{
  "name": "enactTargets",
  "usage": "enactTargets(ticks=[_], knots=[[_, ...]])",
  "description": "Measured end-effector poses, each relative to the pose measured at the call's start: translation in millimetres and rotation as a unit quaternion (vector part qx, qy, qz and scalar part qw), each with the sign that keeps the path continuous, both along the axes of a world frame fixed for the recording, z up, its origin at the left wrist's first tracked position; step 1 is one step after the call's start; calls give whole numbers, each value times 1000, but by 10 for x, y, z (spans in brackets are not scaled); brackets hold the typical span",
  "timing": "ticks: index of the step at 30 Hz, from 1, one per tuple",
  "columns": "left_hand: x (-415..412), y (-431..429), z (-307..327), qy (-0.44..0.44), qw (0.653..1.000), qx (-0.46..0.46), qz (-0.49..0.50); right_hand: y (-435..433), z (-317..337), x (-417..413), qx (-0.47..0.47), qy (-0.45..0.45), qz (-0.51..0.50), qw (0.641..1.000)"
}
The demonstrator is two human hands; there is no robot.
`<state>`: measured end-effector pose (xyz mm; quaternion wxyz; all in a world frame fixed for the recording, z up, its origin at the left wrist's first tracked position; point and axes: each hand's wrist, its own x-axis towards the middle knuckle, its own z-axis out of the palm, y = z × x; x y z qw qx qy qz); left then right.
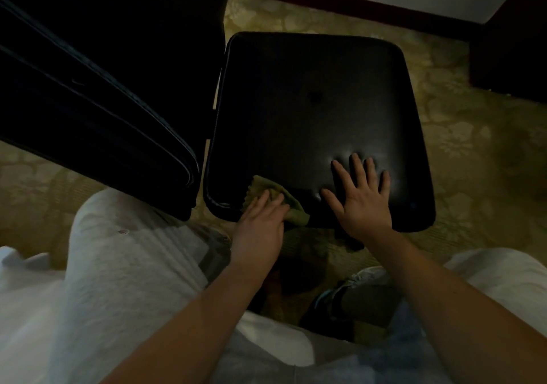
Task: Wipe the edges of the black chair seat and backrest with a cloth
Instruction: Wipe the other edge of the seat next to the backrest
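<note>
Pressing cloth point(293, 206) onto seat point(310, 111) edge.

Left forearm point(204, 312), right forearm point(444, 301): bare along whole visible length. Left grip point(260, 221), right grip point(362, 198): bare too. Trousers point(124, 280): loose, pale grey, heathered knit, soft folds. Small dark speck point(122, 231) near left knee. White top point(275, 342) at waist. One shoe point(352, 289): greyish sneaker, pale rim, dark opening. Light dim, finer detail lost.
</note>
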<state>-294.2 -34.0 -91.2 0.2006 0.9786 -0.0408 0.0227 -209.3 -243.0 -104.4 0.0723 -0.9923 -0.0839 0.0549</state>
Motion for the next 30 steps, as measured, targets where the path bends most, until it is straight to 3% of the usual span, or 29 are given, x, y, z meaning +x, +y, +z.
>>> enactTargets(ticks=[10,17,24,30], knots=[[-45,260,14,-13,996,-28,78,0,5,-3,1,-2,0,1000],[-21,130,20,-6,1000,0,18,-3,14,-3,2,1,2,1000],[-83,326,-8,-24,995,-20,96,2,34,-7,4,0,1,1000],[-37,171,-16,-22,998,-14,64,6,39,-9,5,2,-1,1000]])
